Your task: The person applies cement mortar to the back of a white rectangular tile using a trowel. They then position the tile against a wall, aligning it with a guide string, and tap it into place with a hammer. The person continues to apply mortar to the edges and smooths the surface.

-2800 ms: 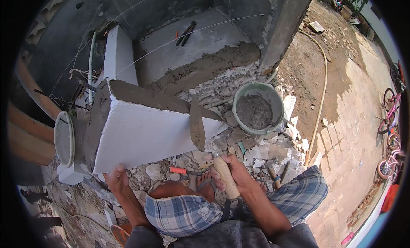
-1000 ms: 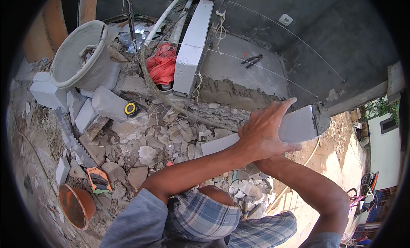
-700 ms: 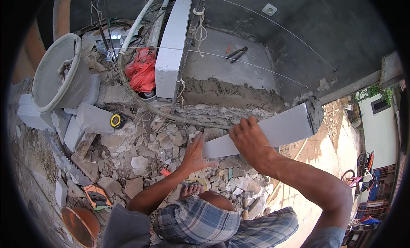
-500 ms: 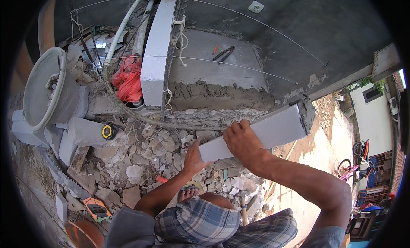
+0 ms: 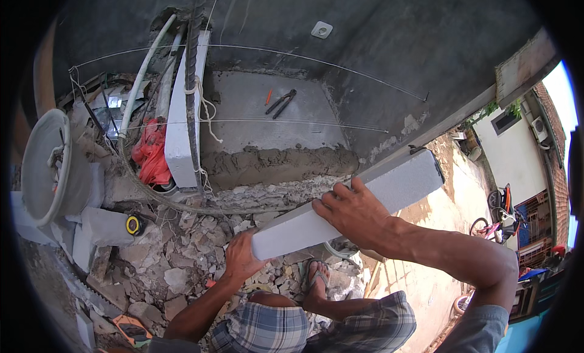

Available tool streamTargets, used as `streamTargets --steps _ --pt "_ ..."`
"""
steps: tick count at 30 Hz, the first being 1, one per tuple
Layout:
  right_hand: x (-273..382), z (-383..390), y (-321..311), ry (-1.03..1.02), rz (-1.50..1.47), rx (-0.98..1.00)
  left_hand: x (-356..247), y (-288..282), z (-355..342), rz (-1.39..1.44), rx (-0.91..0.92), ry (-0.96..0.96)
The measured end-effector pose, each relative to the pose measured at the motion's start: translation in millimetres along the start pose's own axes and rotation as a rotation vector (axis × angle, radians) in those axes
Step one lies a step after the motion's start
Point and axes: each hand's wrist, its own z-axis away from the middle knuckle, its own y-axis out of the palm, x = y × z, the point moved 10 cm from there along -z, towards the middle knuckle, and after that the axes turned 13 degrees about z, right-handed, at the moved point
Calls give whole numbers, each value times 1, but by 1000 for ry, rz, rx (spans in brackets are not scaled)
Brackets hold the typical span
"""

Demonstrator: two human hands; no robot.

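A long pale-grey lightweight concrete block (image 5: 398, 188) is held in both my hands, slanting up to the right. My left hand (image 5: 243, 255) is closed on its lower left end. My right hand (image 5: 354, 213) is wrapped over its upper edge near the middle. Dark mortar shows only as a thin edge at the block's far right end. Beyond the block, a strip of wet mortar (image 5: 277, 166) lies along the broken front edge of a grey slab (image 5: 243, 97). A similar block (image 5: 182, 140) stands upright at the strip's left end, beside a steel rod (image 5: 193, 79).
White strings (image 5: 292, 122) cross above the slab, where pincers (image 5: 281, 104) lie. Rubble (image 5: 176, 255) covers the ground around my sandalled feet. Left are a bucket (image 5: 45, 164), a tape measure (image 5: 134, 224), a saw (image 5: 91, 280), a hose (image 5: 125, 152) and a red plastic bag (image 5: 151, 152).
The block has turned, hiding most of its mortar-covered right end, with both hands still holding it. My view has shifted right, and one foot now shows beneath the block.
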Motion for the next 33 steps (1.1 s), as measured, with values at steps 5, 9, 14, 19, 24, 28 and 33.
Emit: streamTargets --steps 5,9,14,19,24,28,33 --pt "-36 55 12 147 -216 -78 -99 -76 -19 -249 -96 324" --pt "-58 79 61 200 -329 -106 -165 -84 -45 -359 2 395" --pt "-75 81 103 204 -389 -231 -203 -70 -68 -514 83 386" --pt "-92 75 125 249 -456 -340 -224 -62 -88 -586 214 261" --pt "-109 72 145 311 -494 -375 -225 -53 -113 -581 242 263" --pt "-122 63 156 288 -504 -353 -224 -52 -133 -562 269 255" --pt "-135 46 161 321 -474 -330 -219 -65 -165 -563 260 243"
